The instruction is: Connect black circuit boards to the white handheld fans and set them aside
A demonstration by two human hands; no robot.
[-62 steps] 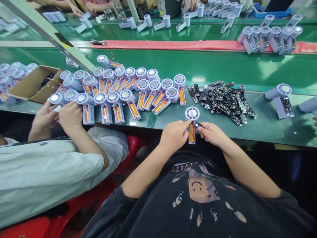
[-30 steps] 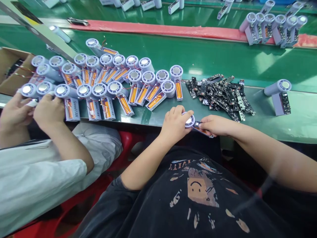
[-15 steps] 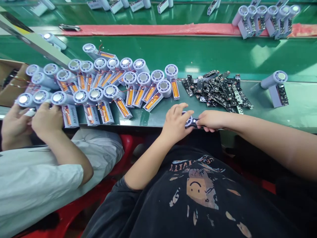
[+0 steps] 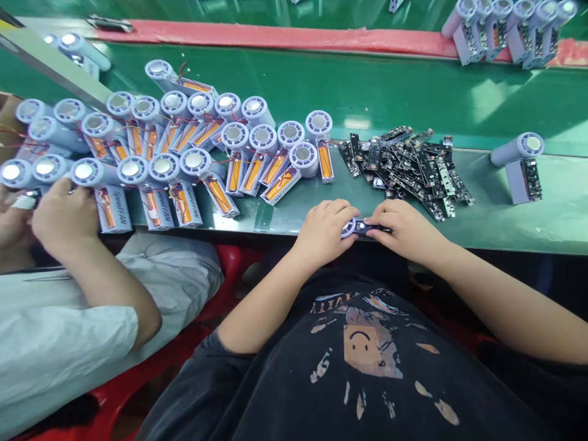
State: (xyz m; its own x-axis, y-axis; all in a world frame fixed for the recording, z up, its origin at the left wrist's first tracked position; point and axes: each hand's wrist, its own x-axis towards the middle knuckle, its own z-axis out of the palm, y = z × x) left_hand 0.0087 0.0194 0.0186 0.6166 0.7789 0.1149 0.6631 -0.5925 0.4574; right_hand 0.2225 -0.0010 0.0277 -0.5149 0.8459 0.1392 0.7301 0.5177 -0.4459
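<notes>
At the bench edge, my left hand (image 4: 325, 231) is closed round a small lavender handheld fan (image 4: 348, 228), its round end pointing right between thumb and fingers. My right hand (image 4: 404, 228) pinches a dark circuit board (image 4: 362, 226) at that fan, fingertips almost meeting my left thumb. How far the board sits in the fan's body is hidden by my fingers. Just beyond my hands lies a heap of loose black circuit boards (image 4: 408, 165). A single fan with a board showing in its handle (image 4: 521, 162) lies to the right.
Many lavender fans with orange batteries and wires (image 4: 275, 168) crowd the bench's left side. A co-worker's hands (image 4: 67, 211) work among them at far left. Across the green belt (image 4: 285, 79), a red strip (image 4: 239, 38) runs lengthwise, with a row of fans (image 4: 509, 30) at back right.
My right forearm has swung lower and its fingers now pinch the board from above. My left hand keeps hold of the fan. The whole view has shifted slightly.
</notes>
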